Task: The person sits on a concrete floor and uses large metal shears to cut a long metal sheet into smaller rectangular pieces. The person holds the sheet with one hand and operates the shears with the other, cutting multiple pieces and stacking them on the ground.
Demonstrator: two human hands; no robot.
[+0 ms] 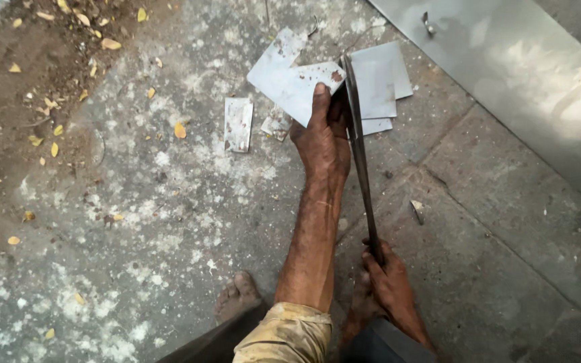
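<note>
Head view: sleeve cuff (284, 334), tan, rolled, sits at bottom edge w/ a bare foot (237, 297) just left of it on the concrete ground (169, 222). Right hand (390, 286) is low in frame, fingers wrapped tight round the lower handle end of long metal shears (360, 158), which run up & away from the person. Left hand (322, 134) reaches fwd, thumb on top, pinching a cut metal sheet piece (297, 86) right beside the shear blades; piece touches blade at its right edge. More cut sheet pieces (379, 84) lie under/behind, right of blades. Small offcut (238, 124) lies flat, left of hand, apart from it. Big metal sheet (526, 74) fills top-right corner. Yellow leaves (55, 149) scattered on dirt at left.
</note>
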